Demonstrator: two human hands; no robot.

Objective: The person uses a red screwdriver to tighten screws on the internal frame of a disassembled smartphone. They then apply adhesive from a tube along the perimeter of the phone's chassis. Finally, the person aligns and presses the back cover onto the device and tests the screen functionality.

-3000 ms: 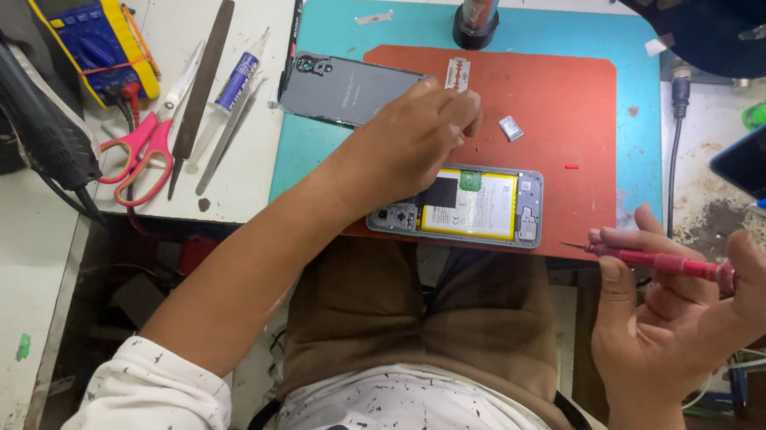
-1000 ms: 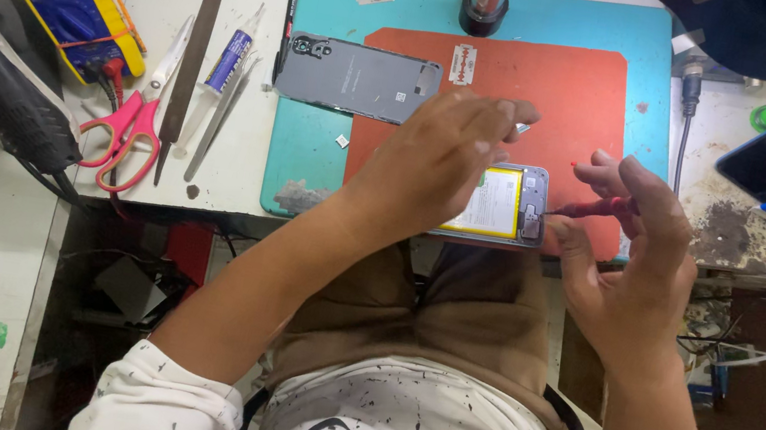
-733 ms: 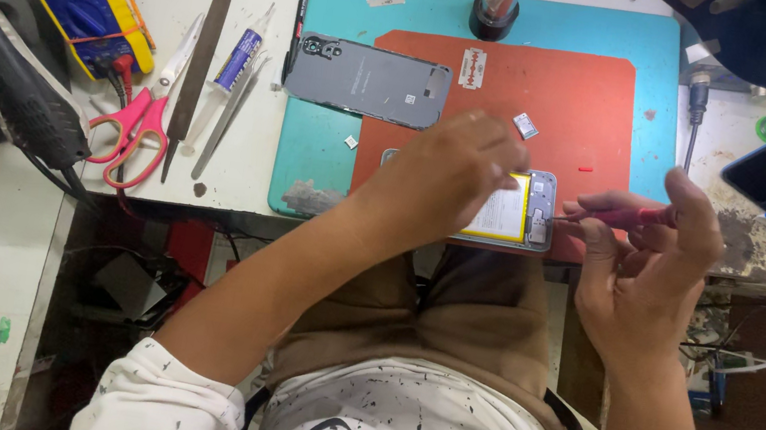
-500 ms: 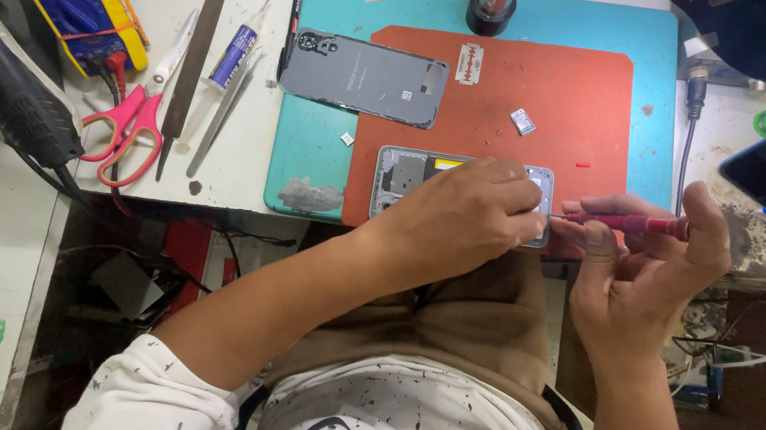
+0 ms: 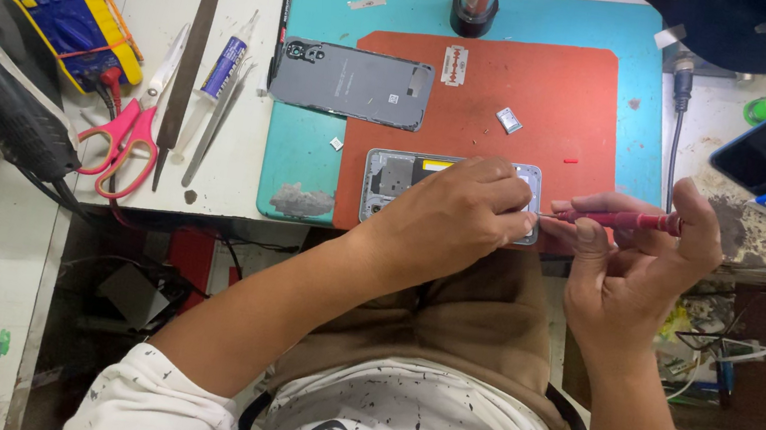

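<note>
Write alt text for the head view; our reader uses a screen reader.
The left hand presses on an opened phone on a red mat, while the right hand holds a red screwdriver at its edge.

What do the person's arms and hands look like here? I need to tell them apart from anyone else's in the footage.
Both arms are bare from the short sleeves down. The left hand and right hand wear no gloves, and no rings or watch can be seen. The sleeves belong to a white T-shirt with black speckles and a black print.
</note>
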